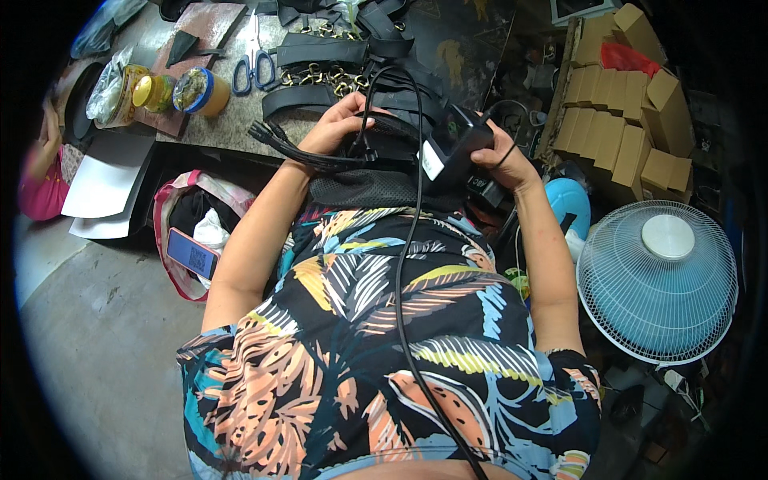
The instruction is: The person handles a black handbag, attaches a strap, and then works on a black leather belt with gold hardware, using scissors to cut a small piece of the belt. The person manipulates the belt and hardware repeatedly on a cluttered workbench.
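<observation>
Mottled grey tabletop edge (248, 130), upper left, left hand (340, 128) curled, grip unclear, right hand (500, 152) clasping boxy black plastic case (452, 144)

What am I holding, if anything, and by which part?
The right hand holds the black box by its right side. The left hand is at the black cable; its hold can't be told.
</observation>
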`<state>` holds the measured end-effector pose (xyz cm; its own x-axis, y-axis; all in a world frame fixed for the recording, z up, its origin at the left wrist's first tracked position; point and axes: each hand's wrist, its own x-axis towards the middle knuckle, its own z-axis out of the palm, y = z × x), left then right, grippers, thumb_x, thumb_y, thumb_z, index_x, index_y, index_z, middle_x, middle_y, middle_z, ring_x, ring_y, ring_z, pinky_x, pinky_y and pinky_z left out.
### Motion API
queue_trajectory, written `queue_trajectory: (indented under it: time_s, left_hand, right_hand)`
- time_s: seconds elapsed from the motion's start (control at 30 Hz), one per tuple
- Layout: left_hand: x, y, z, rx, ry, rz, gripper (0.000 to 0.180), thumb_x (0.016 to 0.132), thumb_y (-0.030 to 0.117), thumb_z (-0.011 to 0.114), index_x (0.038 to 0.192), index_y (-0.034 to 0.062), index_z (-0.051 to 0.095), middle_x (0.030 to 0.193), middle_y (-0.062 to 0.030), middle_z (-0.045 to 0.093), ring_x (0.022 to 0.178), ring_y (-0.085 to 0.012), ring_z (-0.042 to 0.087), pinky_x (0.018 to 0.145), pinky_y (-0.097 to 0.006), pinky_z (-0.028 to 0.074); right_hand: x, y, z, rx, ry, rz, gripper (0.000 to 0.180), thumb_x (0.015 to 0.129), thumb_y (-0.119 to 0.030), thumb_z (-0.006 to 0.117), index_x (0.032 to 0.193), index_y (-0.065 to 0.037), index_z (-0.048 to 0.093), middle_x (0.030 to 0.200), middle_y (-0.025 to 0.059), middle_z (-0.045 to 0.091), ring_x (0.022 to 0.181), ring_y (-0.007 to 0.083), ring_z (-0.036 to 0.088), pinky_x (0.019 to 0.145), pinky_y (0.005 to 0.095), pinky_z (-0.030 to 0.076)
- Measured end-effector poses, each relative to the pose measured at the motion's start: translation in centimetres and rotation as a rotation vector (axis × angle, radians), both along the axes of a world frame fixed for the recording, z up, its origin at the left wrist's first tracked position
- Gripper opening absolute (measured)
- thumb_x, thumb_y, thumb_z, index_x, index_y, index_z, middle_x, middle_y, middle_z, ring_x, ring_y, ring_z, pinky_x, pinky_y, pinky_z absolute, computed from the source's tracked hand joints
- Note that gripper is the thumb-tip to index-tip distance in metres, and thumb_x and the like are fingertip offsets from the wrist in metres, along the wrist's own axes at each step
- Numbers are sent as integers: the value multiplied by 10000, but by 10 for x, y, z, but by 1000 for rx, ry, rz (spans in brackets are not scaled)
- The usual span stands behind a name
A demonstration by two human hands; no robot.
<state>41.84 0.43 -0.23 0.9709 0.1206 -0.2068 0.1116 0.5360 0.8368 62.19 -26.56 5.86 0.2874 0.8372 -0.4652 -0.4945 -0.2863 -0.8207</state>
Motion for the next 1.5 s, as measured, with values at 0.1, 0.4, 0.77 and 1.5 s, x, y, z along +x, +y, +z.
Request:
queue_trajectory:
  time_s: [0.1, 0.4, 0.77, 1.5]
  left_hand:
    - [-1, -2, -2, -7, -13, -15, 208, 919, 111, 677, 1013, 116, 492, 1285, -167, 648, 1129, -179, 618, 1010, -325, 479]
    - [-3, 8, 7, 106, -31, -147, 194, 905, 53, 669, 998, 106, 507, 1282, -130, 652, 1095, -139, 604, 979, -286, 465]
    - [1, 42, 4, -124, -4, -407, 229, 905, 220, 710, 1011, 81, 564, 1236, -77, 631, 1021, -119, 588, 937, -265, 444]
    - [100, 46, 107, 912, 431, -985, 609, 985, 561, 571, 1185, -14, 554, 909, -129, 722, 855, -218, 716, 774, -348, 575]
  right_hand:
    - [-10, 9, 2, -36, -121, -36, 803, 754, 27, 821, 1460, -57, 448, 1166, 52, 668, 1022, 131, 648, 894, 285, 535]
    - [-27, 14, 16, -29, -549, 31, 798, 713, 20, 823, 1422, -77, 471, 1237, 33, 598, 1153, 158, 591, 993, 296, 481]
    - [-27, 16, 28, -81, -808, 334, 729, 653, -71, 803, 1327, -141, 534, 1093, 116, 708, 1050, 279, 690, 923, 356, 518]
    - [-22, 26, 11, -139, -566, 152, 744, 706, -73, 870, 1357, -49, 510, 1133, 98, 694, 1052, 184, 662, 886, 339, 544]
